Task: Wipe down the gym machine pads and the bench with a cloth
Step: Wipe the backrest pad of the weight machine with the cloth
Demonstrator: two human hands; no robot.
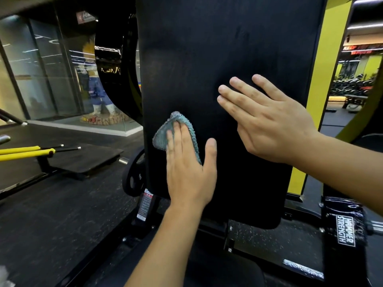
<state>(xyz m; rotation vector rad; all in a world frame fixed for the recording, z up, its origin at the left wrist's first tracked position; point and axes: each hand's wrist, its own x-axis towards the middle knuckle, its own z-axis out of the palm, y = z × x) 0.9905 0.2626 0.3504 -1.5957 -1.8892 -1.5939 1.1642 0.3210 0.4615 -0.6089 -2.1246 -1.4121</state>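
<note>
A tall black back pad (217,48) of a gym machine fills the middle of the view. My left hand (186,168) lies flat with straight fingers on a small blue-grey cloth (163,135), pressing it against the pad's lower left part. The cloth sticks out above and left of the fingers. My right hand (267,119) is spread flat with straight fingers on or just over the pad, to the right of and above the cloth, holding nothing.
The machine's yellow frame (323,69) rises right of the pad, with a black "Hammer Strength" base (344,230) below. A weight plate (133,177) sits left of the pad. Yellow bars (24,153) and a black platform (83,160) lie on the dark floor at left, before glass walls.
</note>
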